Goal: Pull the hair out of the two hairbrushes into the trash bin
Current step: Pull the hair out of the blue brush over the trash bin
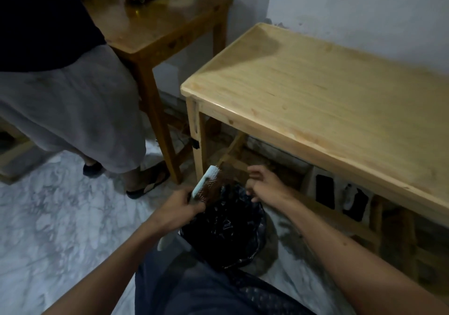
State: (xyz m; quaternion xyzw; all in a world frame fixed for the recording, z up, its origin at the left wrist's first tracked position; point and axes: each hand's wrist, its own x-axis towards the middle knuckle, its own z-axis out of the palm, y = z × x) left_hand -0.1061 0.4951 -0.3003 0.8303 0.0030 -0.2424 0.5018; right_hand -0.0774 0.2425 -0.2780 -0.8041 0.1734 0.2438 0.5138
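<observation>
Left hand (pixel 181 201): closed round the hairbrush (pixel 206 186), bristles over the trash bin (pixel 226 225).
Right hand (pixel 263 183): loosely curled beside the bristles — whether it pinches hair, I cannot tell.
Advice: pull strands straight off — release low over the liner.

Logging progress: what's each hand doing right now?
Left hand: closed on the hairbrush.
Right hand: fingers pinched together; any hair between them cannot be told.
</observation>
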